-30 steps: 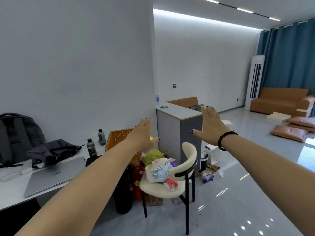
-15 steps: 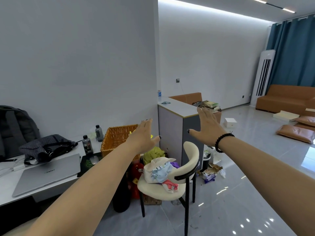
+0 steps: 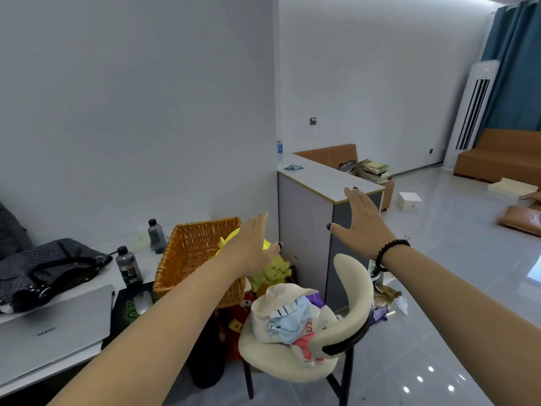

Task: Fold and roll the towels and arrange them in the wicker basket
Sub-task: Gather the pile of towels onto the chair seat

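Note:
An orange wicker basket [image 3: 193, 256] stands on the white desk's right end. A heap of towels [image 3: 289, 315], cream, light blue and pink, lies on the seat of a cream chair [image 3: 354, 306] below my hands. A yellow cloth [image 3: 272, 271] shows between basket and cabinet. My left hand [image 3: 251, 244] is stretched out flat in the air in front of the basket's right side, holding nothing. My right hand [image 3: 360, 224], with a black bead bracelet, is spread flat in front of the grey cabinet, also empty.
On the white desk [image 3: 44, 373] lie a silver laptop [image 3: 49, 329], a dark bag [image 3: 46, 268], two grey bottles [image 3: 128, 266] and a mouse [image 3: 142, 301]. A grey cabinet [image 3: 307, 224] stands behind the chair. Red toys and litter lie on the floor; brown sofa far right.
The view has swung left and slightly down, bringing the basket and chair closer to centre. Both hands stay raised, flat and empty, in about the same pose.

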### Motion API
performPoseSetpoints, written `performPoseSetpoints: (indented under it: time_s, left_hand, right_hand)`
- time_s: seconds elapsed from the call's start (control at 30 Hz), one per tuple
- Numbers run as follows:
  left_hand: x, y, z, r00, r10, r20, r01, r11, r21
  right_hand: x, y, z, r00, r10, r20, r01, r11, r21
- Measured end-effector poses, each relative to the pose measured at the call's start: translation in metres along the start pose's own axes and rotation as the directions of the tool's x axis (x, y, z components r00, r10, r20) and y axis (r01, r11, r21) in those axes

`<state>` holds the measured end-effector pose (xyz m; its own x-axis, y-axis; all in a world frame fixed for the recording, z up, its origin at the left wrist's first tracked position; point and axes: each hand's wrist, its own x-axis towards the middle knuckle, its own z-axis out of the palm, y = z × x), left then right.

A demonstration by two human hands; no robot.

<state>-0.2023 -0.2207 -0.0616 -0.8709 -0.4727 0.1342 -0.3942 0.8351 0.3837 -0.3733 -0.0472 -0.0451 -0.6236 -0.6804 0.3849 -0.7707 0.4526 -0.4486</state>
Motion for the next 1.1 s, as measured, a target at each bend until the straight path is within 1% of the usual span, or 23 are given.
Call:
performPoseSetpoints:
  time_s: [0.2, 0.33, 0.57, 0.8, 0.97, 1.1]
  left_hand:
    - [0.084, -0.019, 0.035, 0.997, -0.004, 0.077, 0.010, 0.997, -0.073]
    - [0.137, -0.021, 0.066, 0.996, -0.016, 0.089, 0.027, 0.991, -0.129]
    - [0.210, -0.017, 0.137, 0.987, -0.128, 0.102, 0.147, 0.966, -0.211]
    - [0.242, -0.028, 0.197, 0.948, -0.255, 0.190, 0.304, 0.901, -0.309]
    - [0.258, -0.058, 0.227, 0.916, -0.307, 0.257, 0.379, 0.872, -0.311]
    - [0.272, -0.090, 0.250, 0.882, -0.352, 0.312, 0.443, 0.847, -0.295]
  right_hand:
    - [0.063, 0.044, 0.046, 0.995, 0.070, 0.077, -0.075, 0.995, 0.060]
    - [0.098, 0.078, 0.064, 0.990, 0.088, 0.109, -0.101, 0.987, 0.122]
    - [0.153, 0.146, 0.099, 0.969, 0.077, 0.234, -0.123, 0.975, 0.187]
    - [0.185, 0.194, 0.146, 0.901, 0.099, 0.423, -0.196, 0.962, 0.192]
    - [0.202, 0.212, 0.185, 0.842, 0.125, 0.525, -0.234, 0.961, 0.147]
    - [0.217, 0.223, 0.221, 0.792, 0.187, 0.582, -0.311, 0.943, 0.120]
